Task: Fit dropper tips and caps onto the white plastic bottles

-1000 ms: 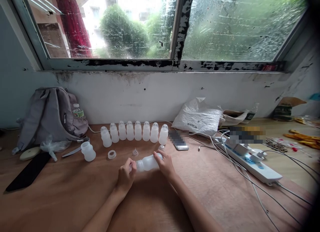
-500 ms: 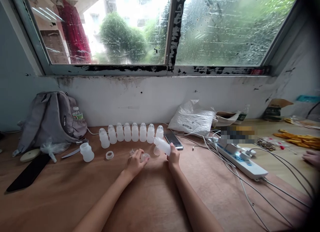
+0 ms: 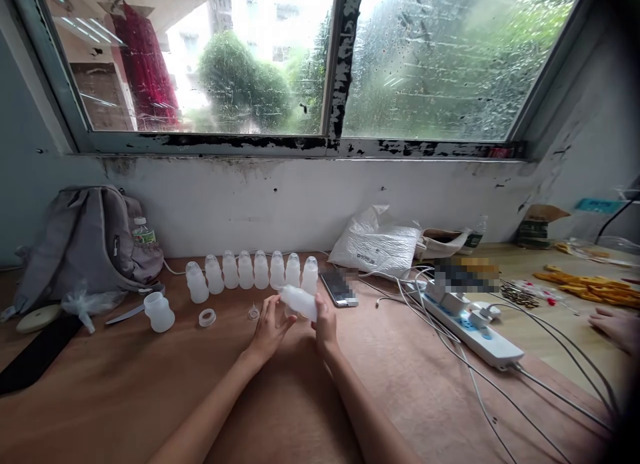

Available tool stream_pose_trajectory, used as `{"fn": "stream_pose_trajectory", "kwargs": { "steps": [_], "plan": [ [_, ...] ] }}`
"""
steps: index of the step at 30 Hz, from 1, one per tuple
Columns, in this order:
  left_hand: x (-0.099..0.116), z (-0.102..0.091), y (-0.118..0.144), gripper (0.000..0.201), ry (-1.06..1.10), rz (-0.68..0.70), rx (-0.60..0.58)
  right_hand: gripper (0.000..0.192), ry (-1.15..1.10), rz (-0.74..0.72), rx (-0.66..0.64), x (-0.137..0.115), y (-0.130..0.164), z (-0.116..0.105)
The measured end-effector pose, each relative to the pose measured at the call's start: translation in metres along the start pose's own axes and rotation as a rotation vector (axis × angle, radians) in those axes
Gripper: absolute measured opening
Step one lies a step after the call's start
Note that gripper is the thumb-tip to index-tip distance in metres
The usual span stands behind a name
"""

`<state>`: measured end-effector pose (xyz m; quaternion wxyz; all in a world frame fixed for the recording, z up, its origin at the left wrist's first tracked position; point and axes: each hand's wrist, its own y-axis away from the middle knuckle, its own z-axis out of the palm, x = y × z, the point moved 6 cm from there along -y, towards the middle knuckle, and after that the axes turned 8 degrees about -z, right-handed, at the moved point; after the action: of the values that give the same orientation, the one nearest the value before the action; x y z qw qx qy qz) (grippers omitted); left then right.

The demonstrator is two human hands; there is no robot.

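Observation:
My right hand (image 3: 325, 323) is closed round a frosted white baby bottle (image 3: 300, 301), tilted with its top toward the left. My left hand (image 3: 269, 329) is at the bottle's top end, fingers and thumb curled round a clear dome cap, mostly hidden there. A small clear nipple part (image 3: 254, 312) lies just left of my left hand, and a white screw ring (image 3: 207, 318) farther left. An open bottle body (image 3: 159, 313) without a top stands beyond the ring. Behind my hands is a row of several capped baby bottles (image 3: 245, 271).
A phone (image 3: 340, 289) lies right of the row, near a silvery plastic bag (image 3: 377, 241). A power strip (image 3: 480, 331) and its cables cross the right side. A grey backpack (image 3: 85, 241) and a black flat case (image 3: 37, 357) are at left. Another person's hand (image 3: 615, 325) rests far right.
My right hand has brought the bottle left and laid it more level, its top meeting my left hand. My left hand has lifted the clear cap off the table. The view has shifted slightly.

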<state>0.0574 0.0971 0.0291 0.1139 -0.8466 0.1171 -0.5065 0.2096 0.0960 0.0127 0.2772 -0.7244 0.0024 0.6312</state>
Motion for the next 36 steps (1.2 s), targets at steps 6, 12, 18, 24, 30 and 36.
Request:
{"fn": "stream_pose_trajectory", "kwargs": {
  "steps": [6,12,18,24,30,36],
  "plan": [
    [-0.009,-0.054,0.022,0.035,0.347,-0.211,0.060,0.032,-0.056,-0.213,-0.504,-0.051,0.060,0.069],
    [-0.012,-0.077,0.044,0.037,-0.090,-0.081,0.068,0.025,-0.032,-0.143,-0.414,-0.048,0.065,0.067],
    [-0.021,-0.053,0.053,0.038,-0.339,0.021,0.003,0.028,0.121,-0.135,-0.384,-0.048,0.065,0.064],
    [-0.013,-0.041,0.061,0.032,-0.052,-0.107,-0.274,0.031,0.204,-0.204,-0.323,-0.065,0.066,0.059],
    [-0.007,-0.030,0.078,0.022,0.538,-0.418,-0.769,0.030,-0.079,-0.089,-0.536,-0.067,0.068,0.067],
    [-0.007,-0.044,0.082,0.033,1.045,-0.615,-0.854,0.042,-0.211,0.026,-0.519,-0.044,0.040,0.060]
  ]
}}
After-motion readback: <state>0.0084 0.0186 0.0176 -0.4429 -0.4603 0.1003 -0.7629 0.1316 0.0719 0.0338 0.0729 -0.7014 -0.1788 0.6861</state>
